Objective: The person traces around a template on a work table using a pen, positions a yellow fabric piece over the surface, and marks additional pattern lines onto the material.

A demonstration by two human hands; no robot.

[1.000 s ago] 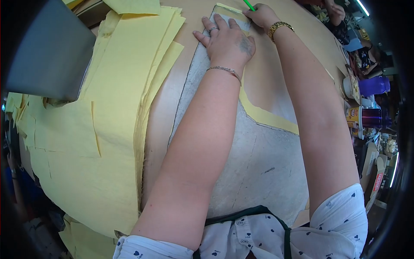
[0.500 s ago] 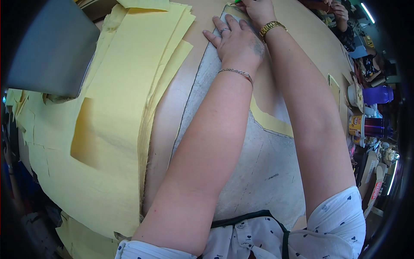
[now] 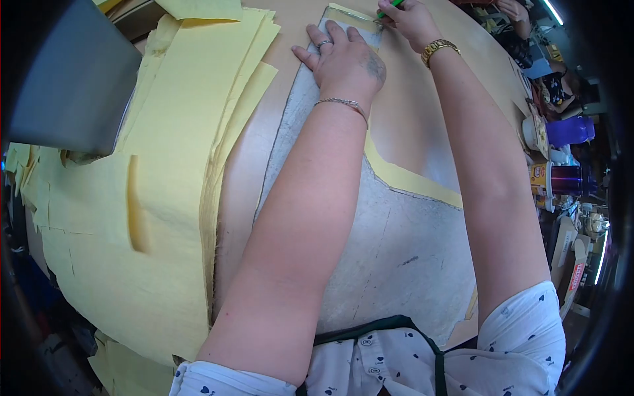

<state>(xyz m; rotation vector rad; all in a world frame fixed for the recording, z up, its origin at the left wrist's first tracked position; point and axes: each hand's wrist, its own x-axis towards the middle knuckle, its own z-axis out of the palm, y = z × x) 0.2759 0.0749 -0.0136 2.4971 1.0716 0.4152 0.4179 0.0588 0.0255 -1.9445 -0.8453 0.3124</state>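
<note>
A large grey pattern piece [image 3: 403, 264] with worn, dark edges lies on the table, over a yellow sheet [image 3: 416, 179] whose border sticks out along its inner curve and far end. My left hand [image 3: 347, 63] rests flat on the narrow far part of the grey piece, fingers spread. In my right hand [image 3: 413, 25] is a slim green pen [image 3: 391, 6], its tip by the right edge of the pattern piece's far end. The upper end of the pen runs out of the picture.
A thick stack of yellow sheets [image 3: 165, 218] covers the left side, with a dark grey box-like object [image 3: 72, 72] on it. Along the right edge stand a purple bottle [image 3: 569, 131], a yellow-labelled tub [image 3: 540, 178] and other clutter. Another person's hand [image 3: 514, 9] shows at the top right.
My right hand and the green pen have moved right and slightly nearer, from the far end to the right edge of the grey piece. My left hand stays flat on it.
</note>
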